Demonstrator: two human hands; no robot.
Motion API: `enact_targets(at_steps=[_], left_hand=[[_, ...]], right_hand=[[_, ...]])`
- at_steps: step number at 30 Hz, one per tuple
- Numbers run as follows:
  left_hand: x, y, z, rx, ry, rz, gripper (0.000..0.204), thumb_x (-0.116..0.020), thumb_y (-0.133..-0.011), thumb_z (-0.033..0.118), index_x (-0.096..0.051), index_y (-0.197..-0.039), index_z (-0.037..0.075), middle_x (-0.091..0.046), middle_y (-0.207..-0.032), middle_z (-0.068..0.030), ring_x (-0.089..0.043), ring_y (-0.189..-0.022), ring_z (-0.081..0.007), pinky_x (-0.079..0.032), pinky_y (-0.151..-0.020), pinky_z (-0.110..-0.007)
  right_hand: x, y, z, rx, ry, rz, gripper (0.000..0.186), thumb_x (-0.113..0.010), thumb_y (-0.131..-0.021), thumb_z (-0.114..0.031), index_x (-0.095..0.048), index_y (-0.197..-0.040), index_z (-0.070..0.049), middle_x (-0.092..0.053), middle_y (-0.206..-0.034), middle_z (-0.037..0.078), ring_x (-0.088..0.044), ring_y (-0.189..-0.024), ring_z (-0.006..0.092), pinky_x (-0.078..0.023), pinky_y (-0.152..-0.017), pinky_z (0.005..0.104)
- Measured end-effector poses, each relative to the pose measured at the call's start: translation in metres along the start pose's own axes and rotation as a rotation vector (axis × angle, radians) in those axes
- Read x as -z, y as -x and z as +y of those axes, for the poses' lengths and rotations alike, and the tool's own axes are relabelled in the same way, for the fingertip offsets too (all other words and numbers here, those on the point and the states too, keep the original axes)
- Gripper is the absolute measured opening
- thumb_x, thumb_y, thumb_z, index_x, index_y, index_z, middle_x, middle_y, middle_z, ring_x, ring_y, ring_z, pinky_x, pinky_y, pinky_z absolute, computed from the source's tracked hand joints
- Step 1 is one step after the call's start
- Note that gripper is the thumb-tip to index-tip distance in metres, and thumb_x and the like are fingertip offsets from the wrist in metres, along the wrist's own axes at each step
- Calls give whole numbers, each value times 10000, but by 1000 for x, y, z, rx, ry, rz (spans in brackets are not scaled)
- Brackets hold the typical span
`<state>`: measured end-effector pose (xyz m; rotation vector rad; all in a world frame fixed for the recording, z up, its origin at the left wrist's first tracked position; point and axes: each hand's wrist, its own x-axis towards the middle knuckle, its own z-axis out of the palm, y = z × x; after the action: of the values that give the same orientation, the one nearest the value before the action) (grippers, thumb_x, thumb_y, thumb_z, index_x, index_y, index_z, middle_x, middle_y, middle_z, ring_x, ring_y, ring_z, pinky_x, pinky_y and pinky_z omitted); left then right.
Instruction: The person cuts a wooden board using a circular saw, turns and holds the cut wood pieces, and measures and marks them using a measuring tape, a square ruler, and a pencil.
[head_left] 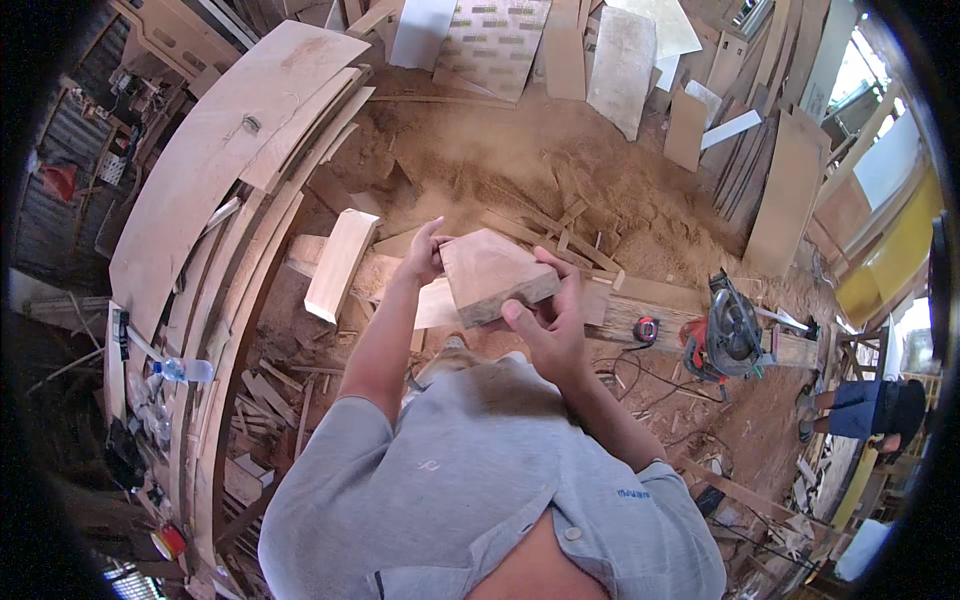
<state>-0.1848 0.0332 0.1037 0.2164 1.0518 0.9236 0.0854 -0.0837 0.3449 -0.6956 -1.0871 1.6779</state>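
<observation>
A thick wooden block [495,272] with an angled far end is held up in front of my body. My left hand [427,252] grips its left side, with the index finger stretched out past the edge. On the right side, my right hand [550,325] is closed on the block, thumb on the near end and fingers along the far right edge. Left of the hands, a pale wooden block [342,265] lies on a long beam [655,292]. A red and black tape measure [646,330] and a circular saw [722,335] rest on the beam's right part.
Stacked plywood sheets [225,150] curve along the left, with a plastic water bottle [183,370] on their near edge. Sawdust [520,150] and offcuts cover the ground. Boards [622,65] lean at the back. A cable [640,372] trails near the saw. Another person [870,410] stands far right.
</observation>
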Motion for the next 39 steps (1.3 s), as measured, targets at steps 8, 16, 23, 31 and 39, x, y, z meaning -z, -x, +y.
enact_targets(at_steps=[8, 16, 23, 31, 39], left_hand=[[-24, -19, -22, 0, 4, 25, 799, -560, -992, 676, -705, -1214, -78, -787, -996, -131, -749, -846, -232, -599, -815, -342], [-33, -27, -30, 6, -12, 20, 820, -546, -978, 671, -683, -1225, -99, -775, -1022, -137, -739, -870, -235, -593, -833, -352], [-30, -33, -28, 5, -34, 22, 779, -532, -985, 662, -684, -1212, -67, -761, -996, -126, -719, -842, -234, -570, -783, -341], [-17, -8, -22, -338, 147, 208, 420, -735, -1000, 392, -707, -1169, 9, -729, -979, -88, -720, -905, -188, -597, -826, -364], [47, 76, -26, -519, 69, 222, 378, -817, -960, 134, -628, -1261, 3, -734, -1197, -138, -729, -1021, -194, -627, -908, -372]], right_hand=[[8, 11, -13, -58, 19, -26, 743, -729, -1009, -18, -213, -1544, -36, -587, -1375, 243, -732, -1126, 283, -655, -887, 394], [15, 16, -16, -35, 22, 10, 736, -728, -1000, 5, -219, -1530, -42, -579, -1379, 251, -725, -1145, 305, -668, -930, 452], [18, 14, -9, -24, -18, 21, 726, -712, -996, 42, -222, -1524, -49, -565, -1389, 246, -715, -1168, 321, -676, -916, 463], [74, 7, 9, 30, 403, 209, 721, -711, -1025, -111, -317, -1624, -41, -576, -1359, 171, -614, -1227, 185, -573, -964, 322], [169, 2, 77, -207, 523, 356, 747, -803, -960, -167, -423, -1579, 9, -703, -1241, 163, -711, -1059, 188, -587, -920, 328]])
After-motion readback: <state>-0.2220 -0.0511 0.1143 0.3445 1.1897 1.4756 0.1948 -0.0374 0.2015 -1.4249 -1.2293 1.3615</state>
